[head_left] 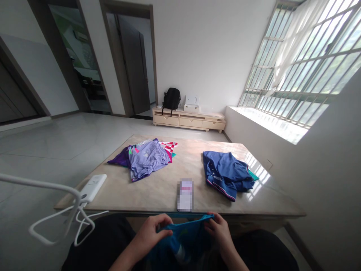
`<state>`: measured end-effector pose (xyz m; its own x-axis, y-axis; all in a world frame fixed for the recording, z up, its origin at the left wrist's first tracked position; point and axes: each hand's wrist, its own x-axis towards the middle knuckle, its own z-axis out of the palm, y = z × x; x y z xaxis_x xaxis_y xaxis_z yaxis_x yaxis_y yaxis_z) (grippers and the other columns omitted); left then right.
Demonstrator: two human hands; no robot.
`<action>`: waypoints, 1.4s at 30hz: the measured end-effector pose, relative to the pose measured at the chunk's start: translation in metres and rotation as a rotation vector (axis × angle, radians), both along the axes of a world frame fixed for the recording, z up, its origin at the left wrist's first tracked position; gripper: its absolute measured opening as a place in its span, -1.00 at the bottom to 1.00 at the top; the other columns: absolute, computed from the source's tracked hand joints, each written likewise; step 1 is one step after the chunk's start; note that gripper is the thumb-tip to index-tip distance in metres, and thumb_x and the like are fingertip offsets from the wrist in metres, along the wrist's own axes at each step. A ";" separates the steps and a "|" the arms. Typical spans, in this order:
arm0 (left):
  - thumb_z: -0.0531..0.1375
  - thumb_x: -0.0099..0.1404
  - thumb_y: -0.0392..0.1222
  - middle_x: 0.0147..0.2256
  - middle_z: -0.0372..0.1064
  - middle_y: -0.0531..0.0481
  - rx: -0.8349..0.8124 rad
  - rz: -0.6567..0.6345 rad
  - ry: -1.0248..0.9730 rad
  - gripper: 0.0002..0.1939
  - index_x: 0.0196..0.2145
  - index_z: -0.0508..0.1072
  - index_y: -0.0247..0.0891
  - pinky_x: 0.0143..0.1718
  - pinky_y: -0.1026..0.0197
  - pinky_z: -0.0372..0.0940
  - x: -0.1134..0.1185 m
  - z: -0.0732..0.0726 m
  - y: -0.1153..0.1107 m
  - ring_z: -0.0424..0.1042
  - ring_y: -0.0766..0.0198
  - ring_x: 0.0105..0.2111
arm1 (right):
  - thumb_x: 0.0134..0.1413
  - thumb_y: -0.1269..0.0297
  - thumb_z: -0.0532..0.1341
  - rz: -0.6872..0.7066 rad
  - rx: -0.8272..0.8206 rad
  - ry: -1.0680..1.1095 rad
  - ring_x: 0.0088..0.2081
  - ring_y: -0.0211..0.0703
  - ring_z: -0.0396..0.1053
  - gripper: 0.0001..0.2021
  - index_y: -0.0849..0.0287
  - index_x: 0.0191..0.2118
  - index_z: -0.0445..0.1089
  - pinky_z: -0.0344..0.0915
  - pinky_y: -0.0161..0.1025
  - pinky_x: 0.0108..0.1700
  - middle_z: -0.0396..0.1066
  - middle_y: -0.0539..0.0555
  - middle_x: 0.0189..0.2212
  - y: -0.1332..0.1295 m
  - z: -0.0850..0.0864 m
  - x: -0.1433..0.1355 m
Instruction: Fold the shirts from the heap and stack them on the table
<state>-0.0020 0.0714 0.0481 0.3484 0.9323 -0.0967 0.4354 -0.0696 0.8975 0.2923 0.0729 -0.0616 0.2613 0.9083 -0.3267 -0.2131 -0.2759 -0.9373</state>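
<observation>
A blue-teal cloth (186, 237) hangs between my hands, just in front of the table's near edge. At its upper left, my left hand (153, 233) pinches the fabric between thumb and fingers. The upper right corner is gripped by my right hand (220, 227). On the marble table (186, 158), a heap of garments with a lilac shirt (149, 158) on top lies at the left. Dark blue folded clothes (227, 173) rest at the right. A pixelated phone-like object (185, 195) lies near the front edge, between the two piles.
A white power bank (94, 188) with white cables (56, 184) sits at the table's left front. My knees are below the near edge. Beyond stand a low cabinet (191, 119) with a black backpack (171, 99) and a white box (191, 103). A barred window is at right.
</observation>
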 end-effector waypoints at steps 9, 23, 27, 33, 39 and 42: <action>0.31 0.04 -0.11 -0.20 0.62 -0.10 0.022 0.208 0.058 -0.60 -0.13 0.62 -0.24 -0.09 0.14 0.37 -0.014 -0.025 0.012 0.54 0.02 -0.18 | -0.40 0.07 0.56 -0.013 0.068 0.008 -0.53 -0.12 0.45 -0.57 0.23 -0.36 0.58 0.36 -0.27 -0.50 0.53 0.02 -0.55 -0.003 0.009 0.007; 0.21 0.11 -0.12 -0.36 0.56 -0.02 0.146 0.325 0.215 -0.84 -0.39 0.58 -0.16 -0.26 0.16 0.33 -0.017 -0.029 0.011 0.50 0.08 -0.36 | -0.30 -0.08 0.52 -0.068 0.098 0.065 -0.34 0.15 0.62 -0.51 0.17 -0.30 0.52 0.53 -0.10 -0.32 0.59 0.06 -0.42 -0.009 0.018 0.001; 0.13 0.17 -0.13 -0.29 0.49 -0.02 0.230 0.322 0.165 -0.82 -0.40 0.53 -0.17 -0.26 0.22 0.32 -0.013 -0.027 0.011 0.44 0.18 -0.39 | -0.29 -0.07 0.52 -0.065 0.160 0.071 -0.22 0.18 0.61 -0.55 0.16 -0.32 0.55 0.53 -0.04 -0.13 0.61 0.08 -0.37 -0.010 0.023 0.002; 0.21 0.13 -0.06 -0.61 0.32 0.10 0.155 0.436 0.126 -0.77 -0.33 0.59 -0.18 -0.49 0.25 0.19 -0.014 -0.034 0.009 0.36 0.22 -0.57 | -0.28 -0.04 0.53 -0.060 0.235 0.038 -0.18 0.18 0.58 -0.55 0.18 -0.28 0.59 0.50 0.00 -0.05 0.63 0.15 -0.25 -0.008 0.032 0.001; 0.24 0.10 0.12 -0.46 0.55 0.00 -0.010 0.457 -0.227 -0.61 -0.22 0.45 -0.21 -0.44 0.17 0.45 -0.004 -0.036 0.012 0.56 0.10 -0.48 | -0.24 -0.01 0.53 -0.045 0.289 -0.042 -0.12 0.21 0.55 -0.59 0.18 -0.29 0.62 0.49 -0.03 -0.08 0.64 0.21 -0.20 -0.010 0.038 0.002; 0.33 0.05 0.16 -0.33 0.57 -0.04 -0.044 0.506 -0.426 -0.55 -0.24 0.44 -0.22 -0.22 0.08 0.52 0.000 -0.031 0.012 0.60 0.02 -0.28 | -0.20 0.04 0.53 -0.024 0.314 -0.072 -0.12 0.21 0.55 -0.64 0.17 -0.29 0.63 0.47 -0.02 -0.05 0.64 0.22 -0.20 -0.011 0.040 0.004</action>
<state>-0.0017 0.0833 0.0172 -0.1155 0.9893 -0.0894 0.0107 0.0912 0.9958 0.2966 0.0621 -0.0216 0.2961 0.9551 -0.0116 -0.1462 0.0333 -0.9887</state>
